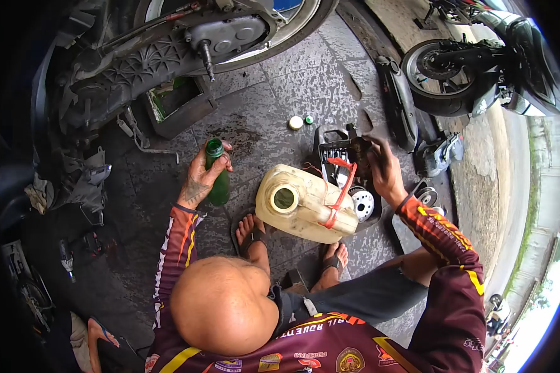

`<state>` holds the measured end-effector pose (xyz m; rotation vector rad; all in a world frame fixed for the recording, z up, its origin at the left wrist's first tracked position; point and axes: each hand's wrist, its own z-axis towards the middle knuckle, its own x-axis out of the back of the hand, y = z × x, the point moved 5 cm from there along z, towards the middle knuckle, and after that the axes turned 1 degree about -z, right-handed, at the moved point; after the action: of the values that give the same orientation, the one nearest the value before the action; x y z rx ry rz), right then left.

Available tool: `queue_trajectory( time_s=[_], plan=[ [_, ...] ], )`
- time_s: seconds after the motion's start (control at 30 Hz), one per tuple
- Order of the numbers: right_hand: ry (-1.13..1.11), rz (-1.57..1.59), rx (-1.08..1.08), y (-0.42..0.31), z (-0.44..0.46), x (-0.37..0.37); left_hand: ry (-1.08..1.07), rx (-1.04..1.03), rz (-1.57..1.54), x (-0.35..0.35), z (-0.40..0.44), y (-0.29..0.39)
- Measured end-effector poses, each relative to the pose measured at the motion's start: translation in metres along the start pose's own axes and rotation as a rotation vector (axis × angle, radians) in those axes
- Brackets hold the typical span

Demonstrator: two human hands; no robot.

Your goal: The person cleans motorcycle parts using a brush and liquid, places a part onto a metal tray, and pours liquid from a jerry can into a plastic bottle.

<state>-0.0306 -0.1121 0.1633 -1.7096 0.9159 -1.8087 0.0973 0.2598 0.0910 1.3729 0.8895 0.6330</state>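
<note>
My left hand (199, 177) is wrapped round the neck of a green bottle (218, 189), whose uncapped mouth points up. My right hand (387, 173), its fingers dark with grime, hovers by a dark metal part (358, 148) with fingers bent and apart from the thumb; whether they touch it is unclear. Between my arms stands a stained, cream plastic jerrycan (280, 177) with an uncapped round opening. A red strip (338, 202) is tied round its handle. On the floor ahead lie a white cap (295, 122) and a small green cap (309, 120).
Overhead at left is a motor scooter's engine case (227, 34) and wheel, with a dark square container (179, 107) under it. A tray of tools (333, 152) and a white perforated disc (362, 202) lie beyond the jerrycan. Another motorcycle (454, 78) stands at right; a person's foot (99, 336) shows lower left.
</note>
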Motion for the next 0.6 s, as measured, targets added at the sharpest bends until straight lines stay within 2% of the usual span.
queue_trajectory(
  time_s=[0.03,0.1,0.17,0.2,0.27,0.37,0.5,0.6],
  plan=[
    [0.032,0.097,0.102,0.004,-0.027,-0.001,0.02,-0.027,-0.023,-0.001,-0.006,0.0],
    [0.1,0.339,0.129,0.006,-0.079,-0.015,0.065,-0.052,-0.014,-0.005,-0.013,0.001],
    [0.099,0.21,0.395,-0.015,-0.102,-0.035,0.072,-0.114,-0.093,-0.007,-0.016,0.003],
    [0.107,0.171,0.419,-0.025,-0.105,-0.044,0.067,-0.126,-0.058,-0.009,-0.016,0.006],
    [0.115,0.193,0.423,-0.031,-0.11,-0.065,0.1,-0.104,-0.064,-0.012,-0.017,0.01],
    [0.307,0.13,0.375,-0.03,-0.107,-0.084,0.137,-0.107,-0.062,-0.006,-0.016,0.011],
    [0.288,0.061,0.449,-0.077,-0.08,-0.076,0.118,-0.133,-0.094,-0.006,-0.026,0.02],
    [0.179,0.112,0.417,-0.111,-0.058,-0.082,0.16,-0.135,-0.058,-0.008,-0.034,0.033]
  ],
)
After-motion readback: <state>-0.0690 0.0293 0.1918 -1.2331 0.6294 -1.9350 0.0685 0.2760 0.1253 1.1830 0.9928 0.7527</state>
